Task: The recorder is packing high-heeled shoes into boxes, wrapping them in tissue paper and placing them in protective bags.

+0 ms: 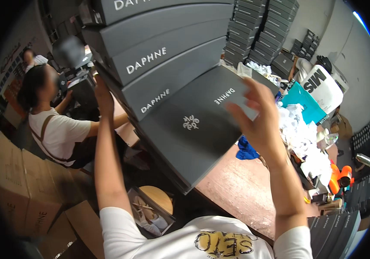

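Note:
A dark grey shoebox [191, 140] lies flat in front of me at the edge of the pinkish tabletop. Behind it rises a tall pile of matching shoeboxes [169, 69], which runs out of the top of the view. My left hand [103, 98] is upright along the left side of this pile, its fingers stretched up; whether they press on the cardboard I cannot tell. Over the right edge of the front box hovers my right hand [257, 115], fingers spread and slightly curled, with nothing in it.
A co-worker [59, 129] in a white top sits at left, holding a dark box [83, 91]. Brown cartons [25, 190] stand lower left. An open shoebox with shoes [150, 213] is below me. Crumpled white paper [303, 138] covers the table's right side; more shoebox stacks [275, 26] stand behind.

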`<control>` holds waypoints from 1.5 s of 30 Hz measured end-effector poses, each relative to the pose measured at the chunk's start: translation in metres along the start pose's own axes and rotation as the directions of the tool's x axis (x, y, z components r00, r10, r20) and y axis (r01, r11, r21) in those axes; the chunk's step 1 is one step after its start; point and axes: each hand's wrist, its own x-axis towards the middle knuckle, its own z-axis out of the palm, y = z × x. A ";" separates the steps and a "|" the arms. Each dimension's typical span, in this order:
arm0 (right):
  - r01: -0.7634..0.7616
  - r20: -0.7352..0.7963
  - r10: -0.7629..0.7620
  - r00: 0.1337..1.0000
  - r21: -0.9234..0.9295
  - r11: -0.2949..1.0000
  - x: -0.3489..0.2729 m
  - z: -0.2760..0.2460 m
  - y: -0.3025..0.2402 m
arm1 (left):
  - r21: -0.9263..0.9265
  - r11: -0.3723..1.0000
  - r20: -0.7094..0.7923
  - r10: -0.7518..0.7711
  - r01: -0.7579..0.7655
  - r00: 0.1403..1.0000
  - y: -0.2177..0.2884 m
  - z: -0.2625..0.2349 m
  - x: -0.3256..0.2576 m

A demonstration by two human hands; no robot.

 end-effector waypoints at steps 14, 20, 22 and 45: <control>-0.815 0.387 0.823 0.415 0.559 0.148 -0.038 -0.021 0.063 | 0.262 0.826 0.244 0.444 -0.499 0.862 -0.049 -0.002 0.022; -0.745 0.338 0.817 0.467 0.648 0.157 -0.054 -0.030 0.060 | 0.354 0.748 0.365 0.443 -0.562 0.819 -0.053 -0.005 0.025; -0.720 0.308 0.813 0.494 0.669 0.185 -0.063 -0.042 0.057 | 0.431 0.661 0.423 0.453 -0.614 0.784 -0.049 -0.010 0.026; -0.944 0.414 0.885 -0.213 0.146 -0.295 -0.553 -0.236 0.174 | 0.591 0.434 0.735 -0.638 0.680 -0.231 0.144 0.166 -0.657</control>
